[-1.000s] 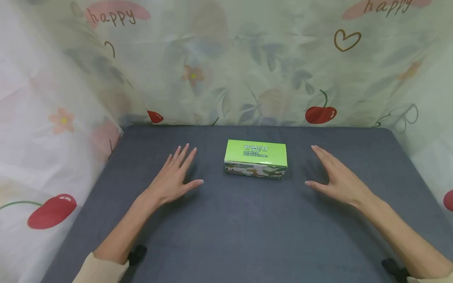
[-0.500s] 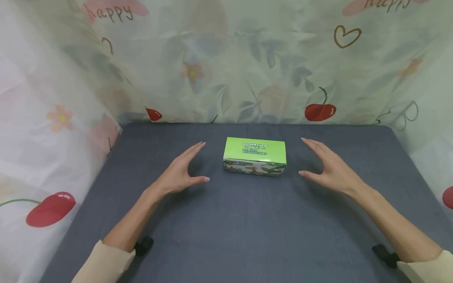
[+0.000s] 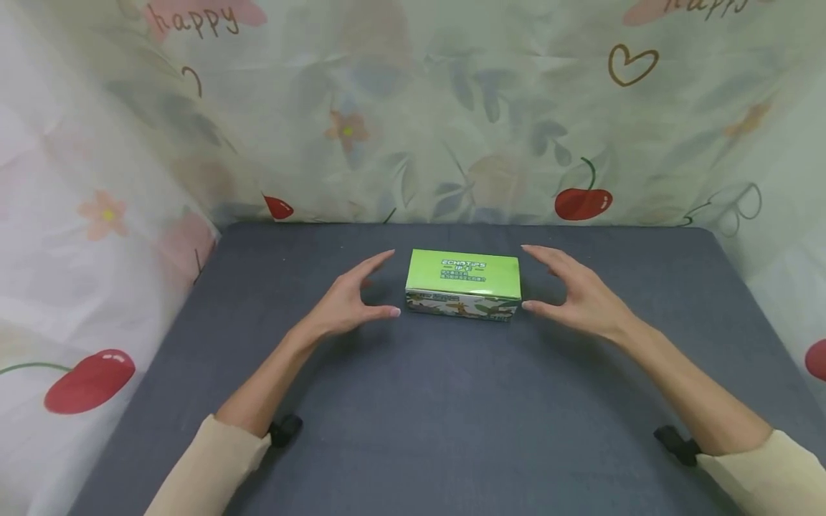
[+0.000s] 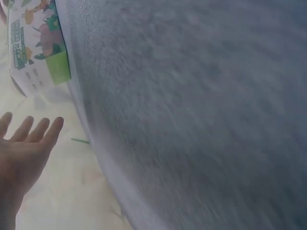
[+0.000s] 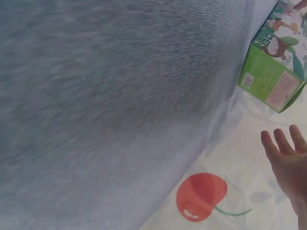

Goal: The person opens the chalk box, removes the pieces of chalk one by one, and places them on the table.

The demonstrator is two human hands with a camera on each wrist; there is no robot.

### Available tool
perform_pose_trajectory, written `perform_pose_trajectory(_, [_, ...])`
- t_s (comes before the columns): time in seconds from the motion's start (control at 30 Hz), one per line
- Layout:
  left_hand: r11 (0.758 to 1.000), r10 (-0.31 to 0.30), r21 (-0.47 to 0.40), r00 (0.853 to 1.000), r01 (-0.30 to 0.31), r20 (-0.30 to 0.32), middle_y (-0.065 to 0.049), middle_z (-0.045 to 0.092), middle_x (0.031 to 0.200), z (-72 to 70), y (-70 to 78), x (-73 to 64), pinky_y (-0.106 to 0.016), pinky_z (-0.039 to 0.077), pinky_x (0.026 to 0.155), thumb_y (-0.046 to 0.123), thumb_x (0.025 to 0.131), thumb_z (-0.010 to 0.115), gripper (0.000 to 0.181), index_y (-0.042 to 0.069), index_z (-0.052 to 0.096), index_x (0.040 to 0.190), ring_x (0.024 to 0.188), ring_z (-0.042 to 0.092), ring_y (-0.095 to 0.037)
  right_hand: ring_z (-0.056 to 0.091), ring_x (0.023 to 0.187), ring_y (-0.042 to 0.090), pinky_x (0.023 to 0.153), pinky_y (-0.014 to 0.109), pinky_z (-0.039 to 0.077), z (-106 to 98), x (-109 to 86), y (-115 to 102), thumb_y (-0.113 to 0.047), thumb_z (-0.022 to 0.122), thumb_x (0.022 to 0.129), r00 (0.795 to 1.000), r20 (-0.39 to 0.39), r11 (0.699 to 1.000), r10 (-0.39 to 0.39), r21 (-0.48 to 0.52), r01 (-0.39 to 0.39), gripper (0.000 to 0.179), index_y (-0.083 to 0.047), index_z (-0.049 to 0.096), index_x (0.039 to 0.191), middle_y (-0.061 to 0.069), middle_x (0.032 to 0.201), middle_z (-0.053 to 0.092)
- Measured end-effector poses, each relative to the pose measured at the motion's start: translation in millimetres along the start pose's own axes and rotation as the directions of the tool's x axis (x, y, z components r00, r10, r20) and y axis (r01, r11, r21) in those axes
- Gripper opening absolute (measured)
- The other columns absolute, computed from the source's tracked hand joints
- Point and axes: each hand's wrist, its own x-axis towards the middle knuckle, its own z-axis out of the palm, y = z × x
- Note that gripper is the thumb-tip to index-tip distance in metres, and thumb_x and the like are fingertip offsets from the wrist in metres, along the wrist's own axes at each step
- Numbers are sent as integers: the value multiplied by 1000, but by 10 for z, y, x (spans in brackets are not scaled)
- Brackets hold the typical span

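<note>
A small box (image 3: 463, 276) with a bright green lid and animal pictures on its side lies on the grey table, lid up. To its left my left hand (image 3: 345, 301) curves toward it, thumb and fingers apart, with a narrow gap to the box. On the other side my right hand (image 3: 584, 294) is held likewise, its fingertips very near the box's right end. In the left wrist view, the left hand (image 4: 21, 163) shows spread fingers below the box (image 4: 38, 43). In the right wrist view, the right hand (image 5: 288, 163) sits below the box's (image 5: 268, 72) green end.
The dark grey cloth-covered table (image 3: 445, 416) spreads around the box. Behind it hangs a printed curtain (image 3: 387, 107) with cherries and flowers, which also closes off both sides. A black strap device (image 3: 285, 430) sits at the left wrist, another (image 3: 677, 444) at the right.
Both hands have moved inward toward the box from either side. My left hand has turned from palm-down to thumb and fingers facing the box. The box has stayed in place.
</note>
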Motion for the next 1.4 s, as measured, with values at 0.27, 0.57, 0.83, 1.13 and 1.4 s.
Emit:
perform_pose_trajectory(0.27, [999,26,-47,1000,-25,6,1,31,160,150,5,165,-43,37,115,26,81,85,94,22,31,157,145,33,-22,42,137,27,103,54,46,100,172,-52,-23,82,84,999,11,999,-41,29,40,80,-23,42,152,4,152,44])
perform_pose_trajectory(0.57, [992,16,-129,999,-12,30,0,28,161,234,65,282,-42,38,114,28,82,85,95,26,29,158,146,30,-23,39,140,28,107,57,40,192,292,-61,-26,83,82,999,36,999,-24,29,23,80,-22,44,152,4,153,43])
perform_pose_trajectory(0.83, [984,24,-177,999,-17,38,-2,32,159,265,47,376,-40,39,114,22,83,84,93,23,28,158,146,32,-22,40,139,28,105,55,41,216,348,-53,-29,83,82,998,69,999,-6,45,3,79,-21,45,151,4,152,44])
perform_pose_trajectory(1.13, [970,16,-243,999,-6,40,-10,38,150,256,7,387,-33,47,106,12,84,82,88,14,32,156,138,44,-29,44,136,30,103,54,43,266,382,-8,-31,83,82,995,99,999,17,38,-21,78,-16,47,150,8,151,45])
perform_pose_trajectory(1.4, [953,-5,-303,998,25,65,-9,40,146,242,0,402,-29,50,102,7,83,82,88,13,33,155,137,45,-28,47,132,29,94,46,44,292,390,16,-37,82,82,993,121,999,12,44,-17,75,-12,52,146,6,150,46])
